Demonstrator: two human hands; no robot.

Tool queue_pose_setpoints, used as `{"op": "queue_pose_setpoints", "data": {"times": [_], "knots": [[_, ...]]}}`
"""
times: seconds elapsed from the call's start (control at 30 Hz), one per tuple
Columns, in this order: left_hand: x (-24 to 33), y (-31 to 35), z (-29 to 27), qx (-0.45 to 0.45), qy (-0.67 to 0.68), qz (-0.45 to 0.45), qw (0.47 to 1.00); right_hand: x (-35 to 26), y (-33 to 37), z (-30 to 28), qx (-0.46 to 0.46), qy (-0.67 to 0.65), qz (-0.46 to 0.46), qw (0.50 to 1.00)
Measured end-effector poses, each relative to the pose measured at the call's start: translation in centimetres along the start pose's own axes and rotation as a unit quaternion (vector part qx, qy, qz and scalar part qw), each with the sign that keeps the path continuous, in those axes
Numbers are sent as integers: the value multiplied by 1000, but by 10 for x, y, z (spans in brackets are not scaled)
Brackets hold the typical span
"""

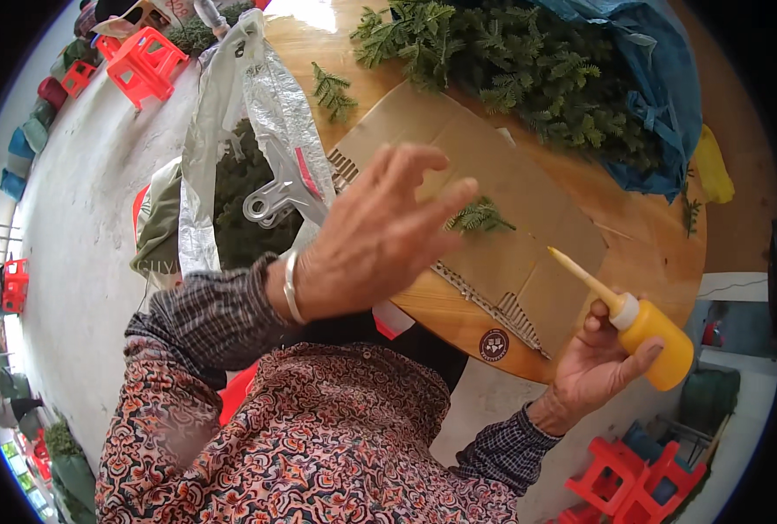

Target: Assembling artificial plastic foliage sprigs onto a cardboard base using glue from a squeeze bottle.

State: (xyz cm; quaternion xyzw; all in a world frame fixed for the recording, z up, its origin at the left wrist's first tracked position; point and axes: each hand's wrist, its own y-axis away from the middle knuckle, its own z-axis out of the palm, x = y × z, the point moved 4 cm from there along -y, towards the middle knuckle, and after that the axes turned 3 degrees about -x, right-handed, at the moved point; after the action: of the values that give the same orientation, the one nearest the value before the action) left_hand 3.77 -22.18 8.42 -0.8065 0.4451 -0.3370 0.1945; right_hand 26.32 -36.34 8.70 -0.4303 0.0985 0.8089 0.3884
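My right hand (pixel 602 362), at the right edge of the round wooden table, grips a yellow squeeze bottle (pixel 655 345) with a long thin nozzle pointing up and left. My left hand (pixel 384 227), a silver bangle on its wrist, hovers over the cardboard sheet (pixel 537 188). Its fingers are bent but apart, and I see nothing held in them. Just beyond its fingertips, a small green fir sprig (pixel 483 215) lies on the cardboard. Along the cardboard's near side runs a toothed metal strip (pixel 484 306), partly hidden behind my left hand.
Fir branches (pixel 537 70) spill from a blue plastic bag (pixel 677 96) at the far right. Another sprig (pixel 333 93) lies at the far left of the table. A large clip (pixel 275 196) is at the table's left edge by a silvery bag (pixel 201 175) with greenery. Red stools (pixel 144 65) stand around.
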Motion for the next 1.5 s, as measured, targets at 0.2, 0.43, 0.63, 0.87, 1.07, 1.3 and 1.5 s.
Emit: {"op": "queue_pose_setpoints", "data": {"times": [0.2,0.43,0.63,0.87,1.07,1.3,1.5], "knots": [[19,25,17,-86,-55,-30,994,21,-7,30,-52,0,40,998],[10,27,18,-91,-45,-35,994,45,3,40,-112,45,63,991],[11,25,20,-89,-36,-39,995,48,0,44,-100,89,53,990],[-3,25,23,-83,8,-35,996,36,-18,30,-60,3,48,997],[-1,19,20,-85,-40,0,996,40,-24,27,-39,-71,96,992],[-9,11,17,-51,-59,87,993,39,-23,28,-42,-82,97,991],[-13,11,12,-62,-43,114,991,41,-20,28,-39,-87,111,989]]}}
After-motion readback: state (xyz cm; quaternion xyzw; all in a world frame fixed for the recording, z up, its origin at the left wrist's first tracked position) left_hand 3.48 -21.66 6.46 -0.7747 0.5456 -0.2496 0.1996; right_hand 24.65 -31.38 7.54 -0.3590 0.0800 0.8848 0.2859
